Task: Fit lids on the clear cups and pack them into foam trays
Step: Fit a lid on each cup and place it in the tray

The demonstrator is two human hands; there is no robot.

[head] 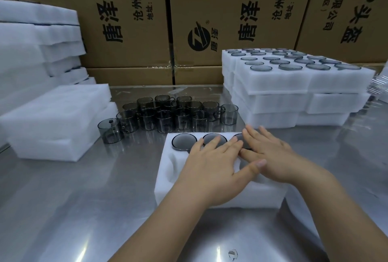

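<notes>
Brushed steel tabletop [73,188] carries everything. Flat, spread fingers of both the left hand [212,165] and right hand [270,154] grip nothing, pressing down on the white foam tray [165,180], where 3 lidded smoky clear cups [184,141] fill the far row. Loose unlidded cups [165,114] cluster just behind; stacked packed trays [294,77] sit right.

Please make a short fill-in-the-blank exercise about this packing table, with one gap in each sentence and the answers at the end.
1. Both hands, left hand and right hand, rest flat on a foam ____ .
2. The loose cups stand on the metal table ____ the tray under the hands.
3. The stack of filled trays stands on the person's ____ side.
4. Behind the table stand big cardboard ____ .

Answers: tray; behind; right; boxes
</notes>
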